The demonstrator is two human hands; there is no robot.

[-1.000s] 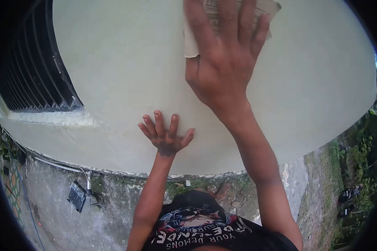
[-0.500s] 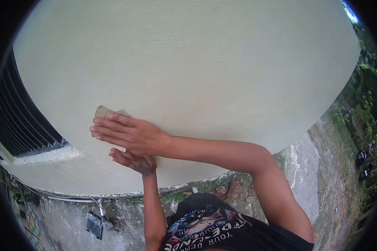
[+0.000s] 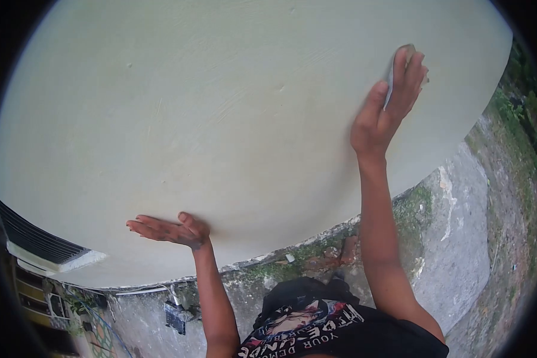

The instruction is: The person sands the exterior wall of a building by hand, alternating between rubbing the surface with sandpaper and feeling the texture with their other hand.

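the right hand [image 3: 385, 113] is up at the far right of the pale wall [image 3: 221, 137], fingers stretched out and pointing away from the person. it has hold of a thin sheet [image 3: 390, 87] in a flat grip, the sheet lying under the fingers, between them and the wall. most of the sheet is covered by the hand; a pale edge shows on the left, in the gap between thumb and forefinger, and a bit of it sticks out past the fingertips. how the sheet is folded underneath, i cannot tell.

the left hand [image 3: 168, 230] is lower and nearer, well to the left of the sheet and apart from it. it is open and loose, fingers reaching left and thumb raised, close against the wall; whether the fingertips touch it, i cannot tell.

farther left is a dark window grille [image 3: 39, 235] with a white sill [image 3: 80, 261]. below the wall, on the near side, runs a mossy concrete strip [image 3: 268, 268], with the person's black printed shirt [image 3: 304, 331] in front of it.
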